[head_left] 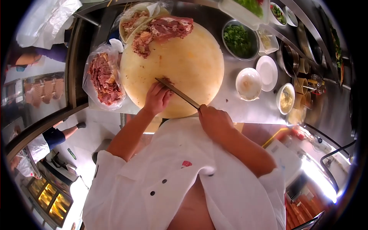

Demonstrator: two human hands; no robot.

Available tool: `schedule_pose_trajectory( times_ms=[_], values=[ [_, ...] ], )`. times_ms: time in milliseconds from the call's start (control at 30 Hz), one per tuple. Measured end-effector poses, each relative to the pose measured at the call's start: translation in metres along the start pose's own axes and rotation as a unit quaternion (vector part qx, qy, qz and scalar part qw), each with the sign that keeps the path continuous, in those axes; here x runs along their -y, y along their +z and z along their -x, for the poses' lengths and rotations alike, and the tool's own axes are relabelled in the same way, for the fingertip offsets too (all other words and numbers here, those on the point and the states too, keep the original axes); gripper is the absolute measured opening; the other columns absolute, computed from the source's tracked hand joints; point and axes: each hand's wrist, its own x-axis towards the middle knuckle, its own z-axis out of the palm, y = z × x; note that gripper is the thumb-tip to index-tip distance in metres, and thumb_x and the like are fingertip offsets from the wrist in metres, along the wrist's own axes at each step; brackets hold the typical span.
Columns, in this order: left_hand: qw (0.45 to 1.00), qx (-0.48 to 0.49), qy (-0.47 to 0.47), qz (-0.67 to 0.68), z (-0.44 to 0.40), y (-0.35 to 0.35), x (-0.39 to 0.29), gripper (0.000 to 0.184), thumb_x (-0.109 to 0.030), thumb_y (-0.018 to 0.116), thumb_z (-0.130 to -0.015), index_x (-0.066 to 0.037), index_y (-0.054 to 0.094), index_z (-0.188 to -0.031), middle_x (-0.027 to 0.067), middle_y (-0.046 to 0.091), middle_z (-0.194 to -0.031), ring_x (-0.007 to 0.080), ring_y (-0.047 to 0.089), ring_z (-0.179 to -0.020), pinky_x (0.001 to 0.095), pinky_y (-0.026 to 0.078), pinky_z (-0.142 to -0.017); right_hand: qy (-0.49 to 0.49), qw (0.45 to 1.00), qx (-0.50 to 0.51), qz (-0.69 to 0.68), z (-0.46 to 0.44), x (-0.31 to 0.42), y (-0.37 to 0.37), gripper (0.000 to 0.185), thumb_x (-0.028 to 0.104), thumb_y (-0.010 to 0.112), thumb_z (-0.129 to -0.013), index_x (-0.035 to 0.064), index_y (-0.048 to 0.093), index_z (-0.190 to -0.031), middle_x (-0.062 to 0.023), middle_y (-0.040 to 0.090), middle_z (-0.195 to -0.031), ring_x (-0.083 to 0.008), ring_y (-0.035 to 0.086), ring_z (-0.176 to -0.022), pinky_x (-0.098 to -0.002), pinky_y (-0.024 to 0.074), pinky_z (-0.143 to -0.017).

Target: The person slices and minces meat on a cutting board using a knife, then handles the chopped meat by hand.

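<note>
My right hand is wrapped around the handle of a knife. Its long blade slants up and left, low over the round cutting board. Beside the blade, my left hand rests at the board's near side with fingers curled in; whatever they may pinch is hidden. A few small scraps of meat lie just beyond the blade near its tip. At the board's far edge sits a large piece of red meat. Left of the board, a clear plastic bag holds a heap of sliced meat.
Behind the board's left edge is another bag of meat. To the right stand a bowl of chopped greens, a white bowl, a white plate and a small bowl of pale chopped food. A metal shelf overhangs the right.
</note>
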Motion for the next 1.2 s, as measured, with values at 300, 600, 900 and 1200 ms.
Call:
schedule_pose_trajectory(
  times_ms=[300, 600, 900, 1200],
  values=[
    [1.0, 0.002, -0.008, 0.025, -0.005, 0.0, -0.001, 0.013, -0.007, 0.067, -0.093, -0.003, 0.071, -0.104, 0.0156, 0.067, -0.112, 0.0399, 0.064, -0.105, 0.0487, 0.056, -0.091, -0.027, 0.998, -0.008, -0.06, -0.056, 0.013, 0.005, 0.013, 0.012, 0.056, -0.1, 0.0005, 0.056, -0.106, -0.0206, 0.073, -0.091, -0.04, 0.075, -0.082, -0.0483, 0.0607, -0.071],
    [1.0, -0.004, -0.007, 0.008, -0.005, -0.003, -0.006, 0.017, -0.005, 0.068, -0.092, -0.003, 0.07, -0.109, 0.0149, 0.066, -0.115, 0.0386, 0.064, -0.106, 0.0473, 0.056, -0.091, -0.088, 0.994, -0.057, -0.021, -0.118, 0.01, 0.018, 0.015, 0.015, 0.054, -0.102, 0.0009, 0.057, -0.108, -0.0195, 0.074, -0.09, -0.0383, 0.075, -0.084, -0.0468, 0.0612, -0.072],
    [1.0, 0.008, 0.003, -0.021, 0.002, -0.003, -0.008, 0.022, -0.004, 0.068, -0.093, -0.003, 0.069, -0.115, 0.0144, 0.065, -0.122, 0.0398, 0.063, -0.109, 0.048, 0.056, -0.095, -0.002, 0.999, 0.036, -0.021, -0.011, -0.001, -0.013, 0.014, 0.01, 0.057, -0.098, 0.0006, 0.058, -0.108, -0.0203, 0.073, -0.094, -0.0389, 0.076, -0.087, -0.0494, 0.0607, -0.074],
    [1.0, -0.004, -0.009, 0.002, 0.003, 0.002, -0.002, 0.02, -0.004, 0.068, -0.092, -0.004, 0.069, -0.111, 0.0143, 0.065, -0.119, 0.0397, 0.063, -0.108, 0.0488, 0.056, -0.094, -0.028, 0.998, 0.04, -0.048, -0.043, 0.008, -0.01, 0.017, 0.01, 0.057, -0.098, -0.0004, 0.058, -0.111, -0.0215, 0.074, -0.096, -0.0384, 0.077, -0.089, -0.0472, 0.0615, -0.076]
  ],
)
